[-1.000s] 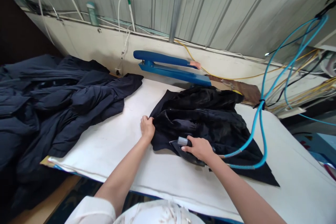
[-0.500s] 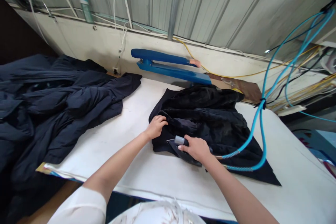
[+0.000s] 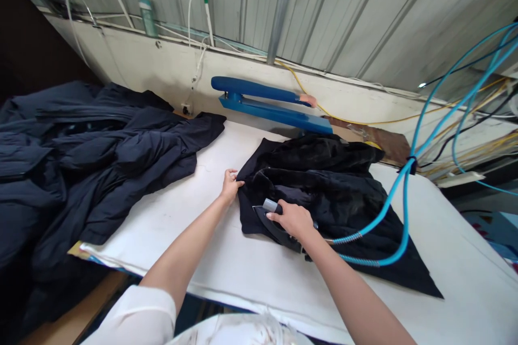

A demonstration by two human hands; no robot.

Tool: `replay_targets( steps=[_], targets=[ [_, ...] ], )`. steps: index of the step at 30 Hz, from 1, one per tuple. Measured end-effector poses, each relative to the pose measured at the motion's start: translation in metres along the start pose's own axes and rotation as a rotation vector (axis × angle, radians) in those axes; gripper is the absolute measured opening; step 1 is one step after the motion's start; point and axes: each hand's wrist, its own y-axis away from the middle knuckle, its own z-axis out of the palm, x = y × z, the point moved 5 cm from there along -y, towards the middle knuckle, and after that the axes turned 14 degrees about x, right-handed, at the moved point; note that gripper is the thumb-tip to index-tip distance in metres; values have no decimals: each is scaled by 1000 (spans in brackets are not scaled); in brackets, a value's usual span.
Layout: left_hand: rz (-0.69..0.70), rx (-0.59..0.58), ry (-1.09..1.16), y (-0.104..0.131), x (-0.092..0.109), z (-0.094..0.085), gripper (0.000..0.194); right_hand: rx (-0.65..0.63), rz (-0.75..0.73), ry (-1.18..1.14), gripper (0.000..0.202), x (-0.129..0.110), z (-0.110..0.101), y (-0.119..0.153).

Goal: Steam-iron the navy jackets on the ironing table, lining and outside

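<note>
Iron (image 3: 279,226) flat on the near-left part of the black garment (image 3: 324,188), right hand (image 3: 294,219) closed round its handle, 2 blue hoses (image 3: 400,188) trailing off right. Left hand (image 3: 231,186) at the garment's left edge, fingertips on the fabric; can't tell if it's pinched. Garment spread on worktop (image 3: 218,259), right of centre, far side near the back edge. Navy jackets (image 3: 101,156) piled over worktop's left end.

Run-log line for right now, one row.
left hand: touching black garment edge | right hand: holding iron over garment | blue hoses: running from iron | navy garment: at left
</note>
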Motion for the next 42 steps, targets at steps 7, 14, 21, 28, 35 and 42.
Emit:
replay_targets(
  steps=[7, 14, 21, 28, 35, 42],
  targets=[
    [22, -58, -46, -6, -1, 2, 27, 11, 62, -7, 53, -16, 0, -10],
    [63, -109, -376, -29, 9, -8, 26, 54, 113, -28, 52, -33, 0, -19],
    [64, 49, -701, 19, -7, -51, 5, 64, 134, -11, 57, -40, 0, -40],
    [-76, -132, -810, 74, -26, -50, 27, 57, -45, -12, 61, -52, -1, -67],
    [-99, -89, -920, 84, -22, -55, 21, 0, -177, 1, 62, -57, -6, -69],
    [190, 319, -748, 62, 25, -115, 14, -45, -305, 18, 58, -75, -3, -42]
  ],
)
